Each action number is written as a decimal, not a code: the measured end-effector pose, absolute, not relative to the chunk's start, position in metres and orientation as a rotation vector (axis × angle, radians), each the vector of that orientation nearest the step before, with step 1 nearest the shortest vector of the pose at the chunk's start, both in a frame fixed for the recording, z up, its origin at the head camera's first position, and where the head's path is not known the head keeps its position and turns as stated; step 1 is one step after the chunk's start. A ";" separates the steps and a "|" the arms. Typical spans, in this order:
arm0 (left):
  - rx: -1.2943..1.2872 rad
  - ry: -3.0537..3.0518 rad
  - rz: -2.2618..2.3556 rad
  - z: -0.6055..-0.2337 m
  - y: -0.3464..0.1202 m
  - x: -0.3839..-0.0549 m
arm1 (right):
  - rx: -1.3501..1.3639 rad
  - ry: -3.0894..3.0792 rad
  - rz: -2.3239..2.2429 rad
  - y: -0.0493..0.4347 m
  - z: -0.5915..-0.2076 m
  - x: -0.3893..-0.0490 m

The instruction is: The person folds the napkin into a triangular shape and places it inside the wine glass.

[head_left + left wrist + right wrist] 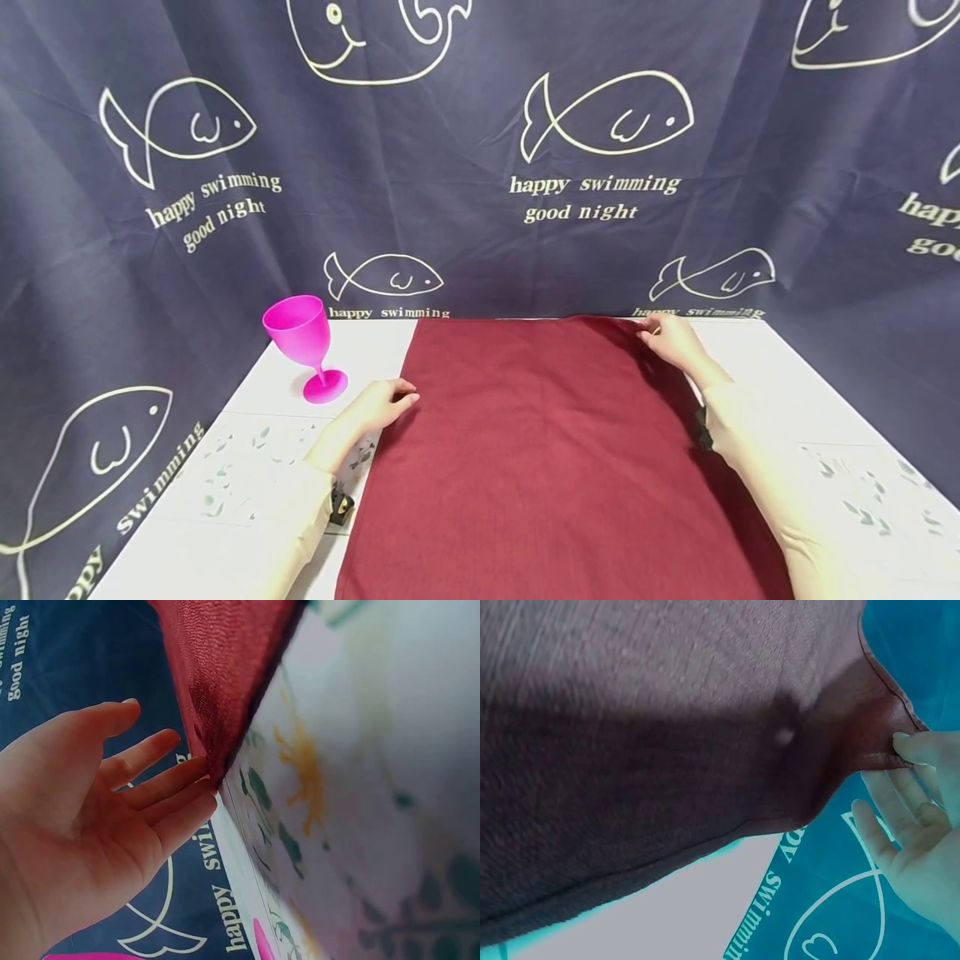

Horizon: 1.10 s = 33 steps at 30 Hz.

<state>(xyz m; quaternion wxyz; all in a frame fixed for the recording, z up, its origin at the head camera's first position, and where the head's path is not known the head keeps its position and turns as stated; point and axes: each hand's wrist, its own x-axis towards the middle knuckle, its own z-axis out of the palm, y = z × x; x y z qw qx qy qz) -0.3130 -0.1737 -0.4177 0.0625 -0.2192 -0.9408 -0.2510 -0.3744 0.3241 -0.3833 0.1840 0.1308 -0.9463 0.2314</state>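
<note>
A dark red cloth (525, 450) lies spread over the white table, reaching its far edge. At the cloth's far right corner, my right hand (672, 340) pinches the fabric between thumb and fingers; in the right wrist view this corner (889, 739) is lifted, and the right hand (922, 817) grips its tip. My left hand (382, 403) is at the cloth's left edge, fingers extended. Seen from the left wrist, the left hand (112, 817) has its fingers spread and relaxed, fingertips right at the cloth's edge (217, 697), thumb apart.
A bright pink goblet (298, 333) stands upright on the table's far left, beyond the left hand. The white table (795, 392) carries a leaf print. Behind it hangs a dark blue curtain (480, 167) with white fish drawings and lettering.
</note>
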 end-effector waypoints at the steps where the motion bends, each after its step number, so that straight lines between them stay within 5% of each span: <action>1: -0.664 -2.841 -0.761 -0.418 -0.174 -0.313 | 0.364 -2.661 0.655 0.323 -0.383 -0.373; 33: -0.753 -2.845 -0.820 -0.414 -0.169 -0.309 | 0.396 -2.491 0.693 0.291 -0.364 -0.345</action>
